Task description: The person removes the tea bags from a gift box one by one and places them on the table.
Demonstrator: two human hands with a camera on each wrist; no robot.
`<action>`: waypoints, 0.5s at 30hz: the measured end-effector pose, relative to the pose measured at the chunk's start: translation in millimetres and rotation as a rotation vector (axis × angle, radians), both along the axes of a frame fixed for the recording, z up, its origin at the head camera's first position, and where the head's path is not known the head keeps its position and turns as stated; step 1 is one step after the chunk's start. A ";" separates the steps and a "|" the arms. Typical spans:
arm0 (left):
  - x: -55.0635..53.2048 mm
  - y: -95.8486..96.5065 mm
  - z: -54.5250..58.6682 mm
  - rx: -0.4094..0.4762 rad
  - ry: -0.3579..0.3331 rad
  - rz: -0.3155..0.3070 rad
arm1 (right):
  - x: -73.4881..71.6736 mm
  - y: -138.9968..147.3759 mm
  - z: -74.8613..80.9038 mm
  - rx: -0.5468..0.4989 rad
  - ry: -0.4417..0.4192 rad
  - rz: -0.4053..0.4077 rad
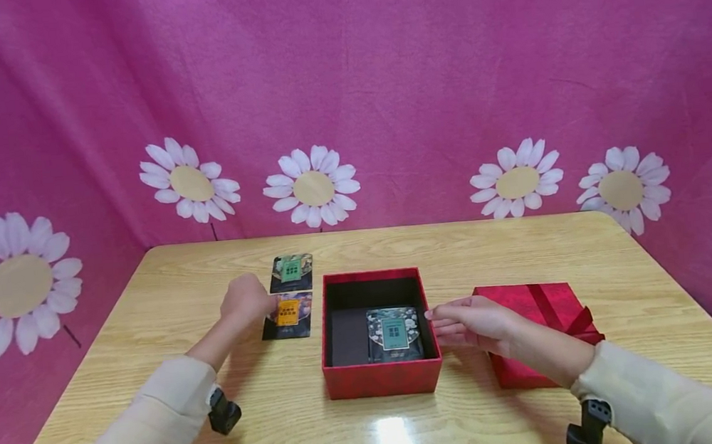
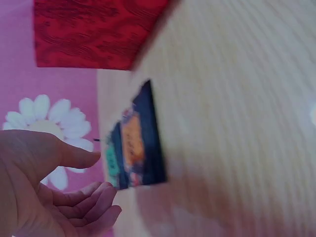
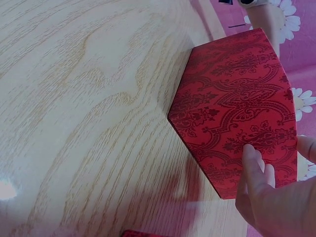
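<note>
On the worktop (image 1: 274,437), right of the red box (image 1: 384,380), lies a red lid (image 1: 528,303) with a ribbon. The right hand (image 1: 471,322) lays its nearly straight fingers on the box's right wall. Inside the box, towards its right side, lies a teal-labelled packet (image 1: 395,335). Left of the box, the left hand (image 1: 246,298) has its fingers loosely bent, thumb apart, at an orange-labelled packet (image 1: 291,315); whether they touch, one cannot tell. Further back, also left of the box, lies a green-labelled packet (image 1: 291,272).
</note>
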State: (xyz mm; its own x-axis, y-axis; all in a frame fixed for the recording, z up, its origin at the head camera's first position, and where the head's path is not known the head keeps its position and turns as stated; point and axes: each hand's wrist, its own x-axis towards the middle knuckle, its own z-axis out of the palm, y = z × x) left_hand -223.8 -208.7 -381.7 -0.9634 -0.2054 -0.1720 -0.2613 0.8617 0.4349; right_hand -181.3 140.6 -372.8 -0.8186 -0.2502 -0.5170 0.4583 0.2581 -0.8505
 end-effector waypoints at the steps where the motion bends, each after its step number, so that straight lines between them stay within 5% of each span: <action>1: 0.4 1.3 2.9 0.019 0.014 -0.009 | 0.1 -0.2 -0.1 0.003 -0.001 -0.001; 15: 6.1 40.4 35.1 0.197 0.157 -0.227 | -0.4 -0.8 -0.6 0.011 -0.010 0.008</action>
State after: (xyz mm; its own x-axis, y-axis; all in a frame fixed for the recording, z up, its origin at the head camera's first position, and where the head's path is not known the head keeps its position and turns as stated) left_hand -217.7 -168.3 -346.5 -0.9986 0.0401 -0.0333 0.0110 0.7859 0.6183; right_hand -181.7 139.8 -373.4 -0.8115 -0.2512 -0.5276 0.4642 0.2714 -0.8431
